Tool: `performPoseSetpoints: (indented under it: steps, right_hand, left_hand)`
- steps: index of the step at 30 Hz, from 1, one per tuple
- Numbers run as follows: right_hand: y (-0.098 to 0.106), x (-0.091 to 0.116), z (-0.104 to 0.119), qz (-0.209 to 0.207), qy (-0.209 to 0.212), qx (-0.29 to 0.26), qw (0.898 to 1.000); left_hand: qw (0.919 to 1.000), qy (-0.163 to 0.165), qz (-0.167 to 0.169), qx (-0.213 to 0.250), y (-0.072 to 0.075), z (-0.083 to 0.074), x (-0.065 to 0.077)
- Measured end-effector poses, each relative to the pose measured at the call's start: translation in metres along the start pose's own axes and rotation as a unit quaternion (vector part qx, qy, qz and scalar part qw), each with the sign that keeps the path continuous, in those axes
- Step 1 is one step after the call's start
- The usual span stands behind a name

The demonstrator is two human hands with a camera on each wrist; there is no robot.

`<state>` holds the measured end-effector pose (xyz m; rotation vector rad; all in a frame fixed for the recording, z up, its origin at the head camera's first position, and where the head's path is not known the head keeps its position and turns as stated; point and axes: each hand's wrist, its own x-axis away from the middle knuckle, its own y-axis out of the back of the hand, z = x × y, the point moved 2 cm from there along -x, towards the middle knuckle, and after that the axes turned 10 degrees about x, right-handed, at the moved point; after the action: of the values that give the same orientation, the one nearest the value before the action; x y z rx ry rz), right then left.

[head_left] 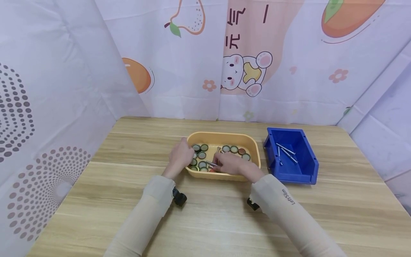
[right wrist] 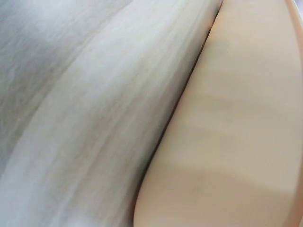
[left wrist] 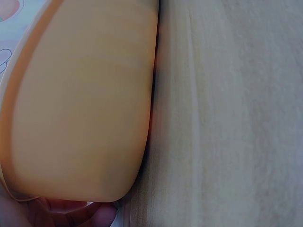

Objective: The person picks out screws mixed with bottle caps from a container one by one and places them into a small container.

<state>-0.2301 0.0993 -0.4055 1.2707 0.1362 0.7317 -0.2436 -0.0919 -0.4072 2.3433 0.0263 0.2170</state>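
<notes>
My left hand (head_left: 181, 153) grips the left end of a yellow-orange plastic bin (head_left: 221, 135). In the left wrist view its fingers (left wrist: 102, 215) show curled at the bin's end, low in the picture. Several bottle caps (head_left: 202, 155) lie inside the bin, mostly face down, at the left and along the far right side. My right hand (head_left: 229, 163) reaches over the near rim into the bin and pinches a silver screw (head_left: 211, 163) at its fingertips. Another screw (head_left: 218, 149) lies just beyond those fingers. The right wrist view shows only the bin's outer wall (right wrist: 232, 118).
A blue open-front bin (head_left: 290, 175) stands to the right of the yellow one, with several long screws (head_left: 289, 155) in it. Both rest on a wood-grain table (head_left: 205, 210). A printed white curtain (head_left: 179, 100) hangs behind the table.
</notes>
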Motion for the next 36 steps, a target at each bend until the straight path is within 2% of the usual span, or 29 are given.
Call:
performPoseSetpoints:
  steps: [12,19,28,36]
  right_hand:
    - [0.002,0.001,0.001,-0.026,0.009,0.030,0.999]
    - [0.002,0.002,-0.003,-0.037,0.017,-0.018,0.999]
    - [0.003,0.003,-0.008,-0.060,0.032,-0.049,0.996]
    - [0.006,0.005,-0.012,-0.058,0.035,-0.076,0.995]
  left_hand:
    - [1.0000,-0.004,-0.004,-0.002,-0.001,0.000,0.000]
    - [1.0000,-0.005,-0.004,-0.003,-0.001,0.000,-0.001]
    - [1.0000,-0.007,-0.006,-0.001,-0.001,0.000,-0.001]
    - [1.0000,-0.001,-0.005,0.003,-0.001,0.000,-0.001]
